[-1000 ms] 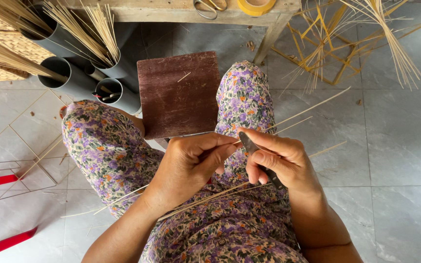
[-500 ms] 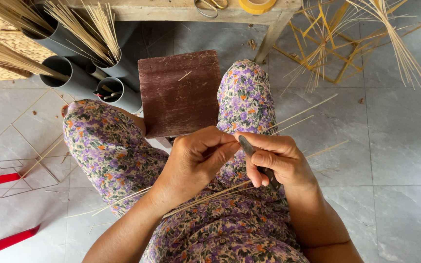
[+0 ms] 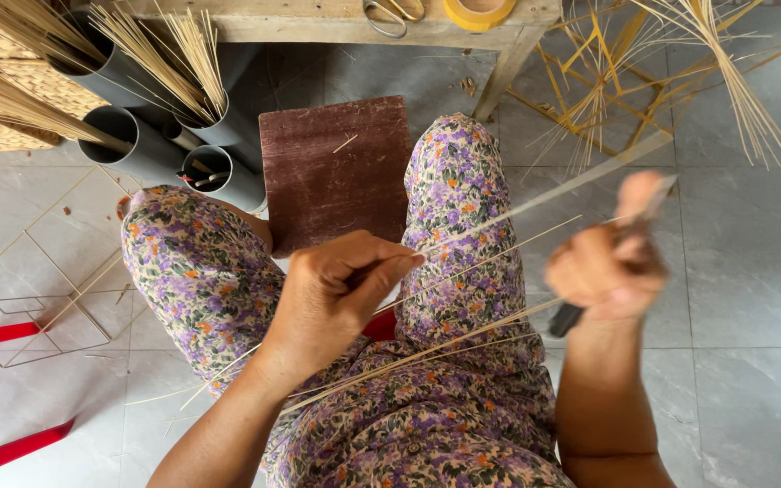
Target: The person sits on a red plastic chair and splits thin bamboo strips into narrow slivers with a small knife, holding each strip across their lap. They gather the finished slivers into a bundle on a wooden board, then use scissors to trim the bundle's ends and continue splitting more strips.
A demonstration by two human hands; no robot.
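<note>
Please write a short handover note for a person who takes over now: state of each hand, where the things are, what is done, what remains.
Left hand: closed, pinching one thin bamboo strip above the lap.
Right hand: closed on a dark-handled knife, blurred, out to the right near the strip's far part.
More thin strips lie across the floral lap. A brown board sits on the floor between the knees; grey tubes with sticks stand at upper left.
Done: cannot tell how far the strip is shaved.
Left: the strips on the lap look untouched.
</note>
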